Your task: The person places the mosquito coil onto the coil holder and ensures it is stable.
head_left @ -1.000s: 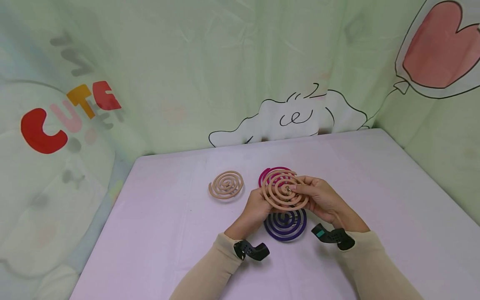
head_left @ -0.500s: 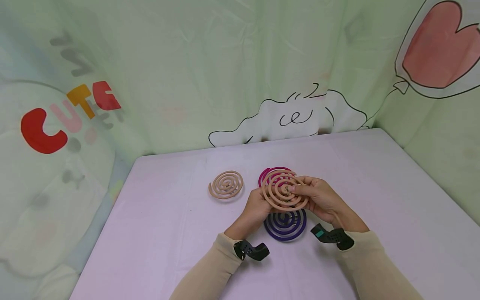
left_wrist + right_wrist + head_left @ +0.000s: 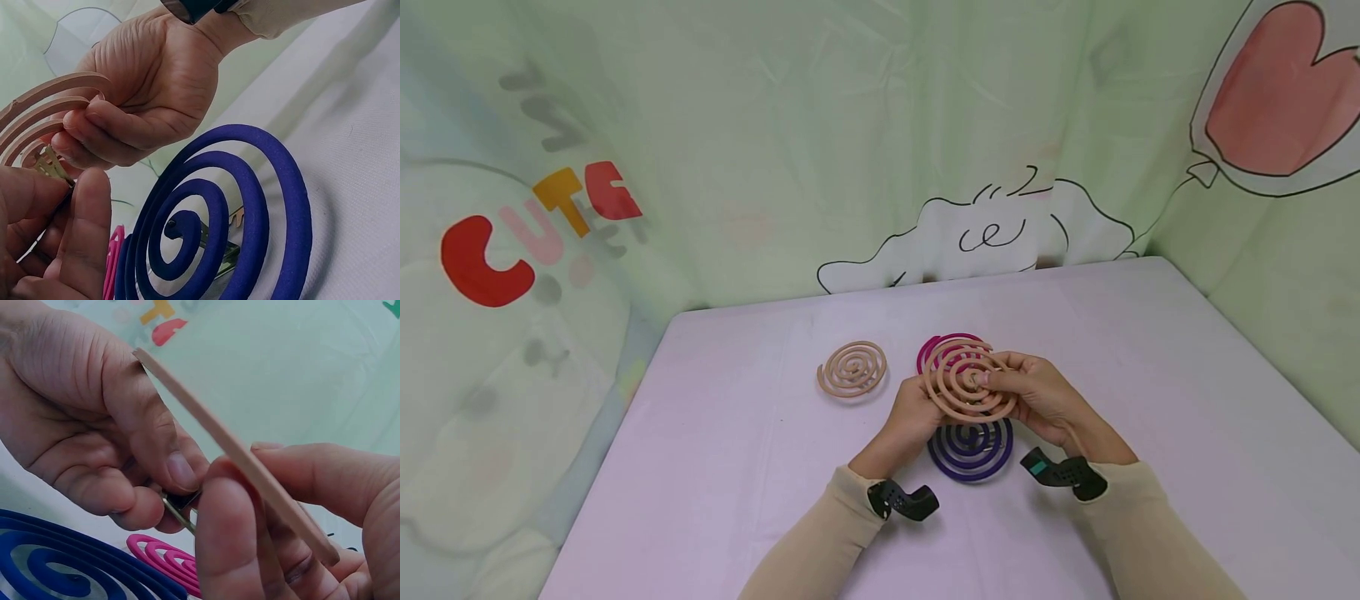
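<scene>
My right hand (image 3: 1047, 398) grips a tan mosquito coil (image 3: 215, 432), tilted and raised over the table, with the thumb by its centre in the head view. In the left wrist view, my left hand (image 3: 62, 225) pinches a small brass-coloured metal stand (image 3: 51, 164) close to the coil's middle. From the right wrist, the coil appears edge-on, and the stand (image 3: 179, 514) sits between my left fingertips. Below the hands lies a dark blue-purple coil (image 3: 253, 181) with a metal stand (image 3: 228, 259) beneath it. Whether the pinched stand is fixed into the tan coil, I cannot tell.
A pink coil (image 3: 923, 357) sits behind the hands, partly hidden by the held coil. Another tan coil (image 3: 852, 395) rests to the left on the pale lilac table (image 3: 715, 467). A printed green curtain (image 3: 775, 150) hangs behind the table.
Around the coil's centre, my right thumb and the small metal stand have shifted slightly. Both hands keep nearly the same place, and the other coils have not moved.
</scene>
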Available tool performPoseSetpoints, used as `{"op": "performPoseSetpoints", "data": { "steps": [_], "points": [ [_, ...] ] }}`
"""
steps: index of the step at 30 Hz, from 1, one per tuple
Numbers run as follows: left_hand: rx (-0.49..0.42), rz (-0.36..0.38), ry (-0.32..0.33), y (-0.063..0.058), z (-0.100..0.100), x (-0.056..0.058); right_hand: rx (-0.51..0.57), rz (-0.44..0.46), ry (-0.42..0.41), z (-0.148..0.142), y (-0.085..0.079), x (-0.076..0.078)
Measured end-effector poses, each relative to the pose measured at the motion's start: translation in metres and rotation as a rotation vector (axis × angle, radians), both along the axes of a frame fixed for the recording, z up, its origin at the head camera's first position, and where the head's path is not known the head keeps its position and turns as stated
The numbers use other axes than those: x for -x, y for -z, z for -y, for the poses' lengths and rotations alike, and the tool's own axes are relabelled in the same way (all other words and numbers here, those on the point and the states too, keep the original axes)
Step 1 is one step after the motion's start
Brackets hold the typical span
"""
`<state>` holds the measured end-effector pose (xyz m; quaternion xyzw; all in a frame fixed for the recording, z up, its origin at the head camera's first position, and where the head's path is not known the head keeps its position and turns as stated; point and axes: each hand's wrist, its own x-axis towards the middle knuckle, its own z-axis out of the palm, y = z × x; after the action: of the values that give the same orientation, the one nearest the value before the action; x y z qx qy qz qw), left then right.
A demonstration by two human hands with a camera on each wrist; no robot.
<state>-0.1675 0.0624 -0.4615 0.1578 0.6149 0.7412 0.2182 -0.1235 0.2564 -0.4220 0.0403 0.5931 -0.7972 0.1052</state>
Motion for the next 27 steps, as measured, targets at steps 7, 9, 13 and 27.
{"op": "performPoseSetpoints", "data": {
  "steps": [7, 9, 13, 27],
  "points": [
    [0.017, -0.046, -0.020, -0.0006, -0.0002, -0.0003, -0.014, 0.004, 0.004, 0.0014, -0.0001, 0.0007],
    [0.018, -0.054, -0.025, -0.0003, -0.0004, 0.0000, -0.022, 0.004, 0.007, 0.0016, -0.0001, 0.0009],
    [0.021, -0.075, -0.033, 0.0006, -0.0008, 0.0009, -0.042, 0.003, 0.009, 0.0018, -0.0002, 0.0008],
    [0.011, -0.066, -0.047, 0.0010, -0.0020, 0.0020, -0.046, 0.009, 0.007, 0.0020, 0.0009, 0.0014]
  ]
}}
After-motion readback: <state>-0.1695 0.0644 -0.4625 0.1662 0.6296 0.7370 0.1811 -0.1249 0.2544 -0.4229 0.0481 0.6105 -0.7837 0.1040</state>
